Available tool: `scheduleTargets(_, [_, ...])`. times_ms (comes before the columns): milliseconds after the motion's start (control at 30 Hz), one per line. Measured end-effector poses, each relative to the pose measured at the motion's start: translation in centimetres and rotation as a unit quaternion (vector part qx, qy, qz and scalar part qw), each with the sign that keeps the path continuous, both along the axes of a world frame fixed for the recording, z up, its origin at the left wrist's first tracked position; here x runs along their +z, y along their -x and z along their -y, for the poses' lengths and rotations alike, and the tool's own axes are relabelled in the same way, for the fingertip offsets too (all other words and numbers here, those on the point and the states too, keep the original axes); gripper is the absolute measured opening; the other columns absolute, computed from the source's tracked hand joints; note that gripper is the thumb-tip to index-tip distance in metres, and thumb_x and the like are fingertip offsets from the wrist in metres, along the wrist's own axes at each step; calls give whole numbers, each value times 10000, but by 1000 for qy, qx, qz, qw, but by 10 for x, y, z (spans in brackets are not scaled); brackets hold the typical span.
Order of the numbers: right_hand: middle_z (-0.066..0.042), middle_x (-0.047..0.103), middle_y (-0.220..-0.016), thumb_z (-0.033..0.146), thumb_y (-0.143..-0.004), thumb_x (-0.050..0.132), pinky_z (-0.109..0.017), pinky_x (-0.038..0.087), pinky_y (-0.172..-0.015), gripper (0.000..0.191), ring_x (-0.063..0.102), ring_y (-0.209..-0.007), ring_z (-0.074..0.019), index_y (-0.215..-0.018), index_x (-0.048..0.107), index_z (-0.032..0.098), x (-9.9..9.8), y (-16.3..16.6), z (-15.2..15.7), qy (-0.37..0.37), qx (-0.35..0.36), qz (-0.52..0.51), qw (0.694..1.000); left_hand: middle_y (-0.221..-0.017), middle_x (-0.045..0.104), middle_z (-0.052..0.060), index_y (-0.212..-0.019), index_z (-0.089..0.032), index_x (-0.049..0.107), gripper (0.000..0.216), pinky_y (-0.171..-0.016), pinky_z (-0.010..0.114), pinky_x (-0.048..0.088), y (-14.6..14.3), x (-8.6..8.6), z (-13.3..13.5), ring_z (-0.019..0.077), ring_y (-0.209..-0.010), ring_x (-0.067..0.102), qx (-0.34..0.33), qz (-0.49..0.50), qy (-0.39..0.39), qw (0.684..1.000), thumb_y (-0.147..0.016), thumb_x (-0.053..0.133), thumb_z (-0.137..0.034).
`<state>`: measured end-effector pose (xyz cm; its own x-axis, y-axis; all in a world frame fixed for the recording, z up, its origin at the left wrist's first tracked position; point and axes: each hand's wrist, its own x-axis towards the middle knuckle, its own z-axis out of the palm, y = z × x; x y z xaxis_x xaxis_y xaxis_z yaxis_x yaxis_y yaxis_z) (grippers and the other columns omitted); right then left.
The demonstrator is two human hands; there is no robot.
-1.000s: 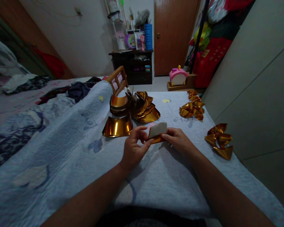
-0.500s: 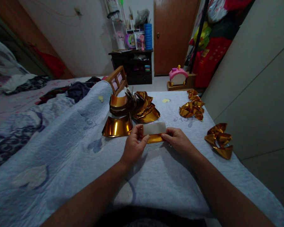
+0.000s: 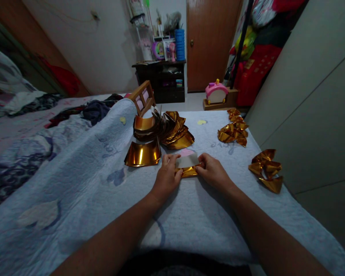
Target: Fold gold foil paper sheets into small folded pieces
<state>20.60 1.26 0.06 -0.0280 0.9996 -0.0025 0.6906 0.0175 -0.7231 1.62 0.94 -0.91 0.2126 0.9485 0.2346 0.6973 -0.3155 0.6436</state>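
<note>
Between my two hands is a sheet of gold foil paper (image 3: 189, 172), its near edge folded over so a gold band lies in front of the pale underside. My left hand (image 3: 169, 173) pinches the sheet's left end, thumb on the gold fold and fingers behind. At the right end, my right hand (image 3: 212, 168) grips it the same way. Just beyond my left hand lie a few flat gold sheets (image 3: 143, 154) and a fanned pile of gold foil sheets (image 3: 176, 134). Folded gold foil pieces (image 3: 266, 170) rest to the right of my right hand.
More folded foil pieces (image 3: 234, 132) lie at the far right of the quilt-covered surface (image 3: 201, 226). A wooden frame (image 3: 143, 97) stands behind the pile. Rumpled clothes (image 3: 95, 111) are on the left. A pink toy case (image 3: 216, 92) sits past the far edge, near the door (image 3: 212, 46).
The pale part of the sheet has tipped back and lower, and the gold fold in front has narrowed. Both hands have shifted slightly, their fingers curling closer over the sheet.
</note>
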Motion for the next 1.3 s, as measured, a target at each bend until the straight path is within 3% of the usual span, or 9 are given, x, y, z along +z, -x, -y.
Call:
scheduleTargets(233, [14, 609, -724, 105, -798, 569, -250, 323, -608, 359, 561, -657, -168, -1137, 473, 170, 0, 4, 1, 15, 3, 21, 1000, -1193, 518, 82, -1135, -198, 611, 318, -866, 376, 570, -3, -1, 1, 225, -987, 642, -8, -92, 0, 996, -841, 617, -77])
scheduleTargets(400, [10, 618, -736, 84, -804, 549, -246, 324, -601, 443, 573, -659, -169, -1224, 432, 166, 1, 6, 3, 19, 7, 27, 999, -1152, 542, 86, -1062, -187, 647, 232, -941, 424, 532, -1, -3, 1, 242, -1031, 596, -15, -119, -44, 992, -849, 648, -94])
scheduleTargets(533, [9, 619, -746, 91, -814, 545, -248, 337, -611, 474, 582, -665, -173, -1267, 425, 165, 1, 5, 4, 17, 15, 18, 1000, -1248, 548, 109, -1038, -206, 709, 230, -958, 493, 484, -1, -2, 2, 273, -1048, 549, -11, -152, -110, 982, -837, 687, -97])
scheduleTargets(667, [7, 621, -750, 104, -815, 545, -252, 351, -625, 490, 587, -677, -178, -1286, 426, 170, 0, 5, 4, 12, 20, 15, 1000, -1133, 638, 84, -962, -222, 748, 179, -878, 405, 500, -2, -5, 0, 244, -990, 576, -91, -163, -123, 975, -897, 637, -99])
scheduleTargets(767, [4, 627, -758, 101, -814, 546, -250, 358, -629, 496, 593, -685, -179, -1291, 427, 173, 1, 5, 4, 15, 19, 12, 1000, -967, 685, 48, -985, -221, 739, 158, -816, 327, 508, -2, -7, -1, 206, -918, 611, -158, -164, -99, 969, -930, 625, -125])
scheduleTargets(1033, [-50, 671, -820, 122, -836, 576, -260, 369, -635, 441, 618, -727, -196, -1261, 457, 134, 0, 4, 3, 27, 0, 56, 998, -959, 672, 30, -1114, -234, 673, 168, -758, 308, 510, -2, -2, 11, 204, -893, 613, -167, -261, -116, 944, -989, 561, -222])
scheduleTargets(1300, [-59, 687, -829, 177, -881, 584, -265, 365, -654, 366, 612, -719, -191, -1229, 479, 138, 0, 2, 4, 12, -17, 77, 997, -1061, 678, 79, -1175, -194, 630, 211, -815, 374, 553, -4, -1, 13, 242, -969, 614, -192, -295, -136, 926, -976, 564, -170])
